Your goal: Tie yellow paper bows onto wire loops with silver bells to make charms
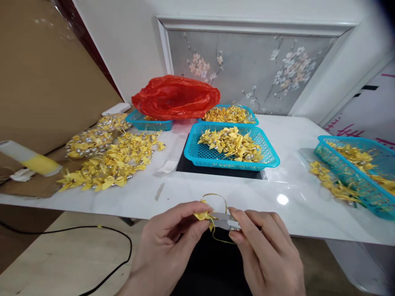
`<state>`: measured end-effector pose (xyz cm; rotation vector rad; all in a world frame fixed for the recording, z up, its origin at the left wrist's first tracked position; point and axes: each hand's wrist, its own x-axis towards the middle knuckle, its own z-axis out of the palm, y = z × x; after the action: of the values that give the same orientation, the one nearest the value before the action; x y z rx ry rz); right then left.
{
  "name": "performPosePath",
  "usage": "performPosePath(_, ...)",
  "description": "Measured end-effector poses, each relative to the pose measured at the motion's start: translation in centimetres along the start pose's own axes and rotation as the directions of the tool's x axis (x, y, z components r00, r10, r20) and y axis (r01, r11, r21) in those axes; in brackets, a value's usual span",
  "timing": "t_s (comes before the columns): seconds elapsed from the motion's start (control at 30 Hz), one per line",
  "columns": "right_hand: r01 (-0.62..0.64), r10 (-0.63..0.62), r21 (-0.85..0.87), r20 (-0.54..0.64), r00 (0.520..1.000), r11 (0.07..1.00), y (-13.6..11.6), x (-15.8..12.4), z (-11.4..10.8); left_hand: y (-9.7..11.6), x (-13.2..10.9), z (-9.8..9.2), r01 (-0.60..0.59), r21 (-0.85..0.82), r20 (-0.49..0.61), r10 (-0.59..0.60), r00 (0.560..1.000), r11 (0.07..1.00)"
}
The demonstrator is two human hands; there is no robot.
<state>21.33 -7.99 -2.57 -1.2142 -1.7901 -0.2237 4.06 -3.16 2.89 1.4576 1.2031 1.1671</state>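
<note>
Just below the near edge of the white table (216,193), my left hand (168,242) pinches a small yellow ribbon bow (204,215) between thumb and fingers. A thin gold string (216,196) loops up from the bow. My right hand (265,250) pinches a small silver-grey piece (226,221) that touches the bow. Both hands are closed on these parts and almost meet.
A blue basket (231,160) of yellow bows sits mid-table; another basket (361,172) stands at the right, two more at the back under a red plastic bag (175,96). A loose bow pile (114,162) lies left. A black cable (92,236) crosses the floor.
</note>
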Motion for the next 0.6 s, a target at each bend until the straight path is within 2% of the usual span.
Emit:
performPosePath(0.23, -0.005, 0.004, 0.018, 0.021, 1.0, 1.0, -0.06, 0.08, 0.1, -0.1, 0.19, 0.13, 0.064, -0.098, 0.034, -0.061, 0.998, 0.993)
performPosePath(0.6, -0.013, 0.013, 0.058, -0.001, 1.0, 0.998, -0.16, 0.09, 0.33, -0.33, 0.13, 0.38, 0.098, -0.132, 0.051, -0.092, 0.994, 0.986)
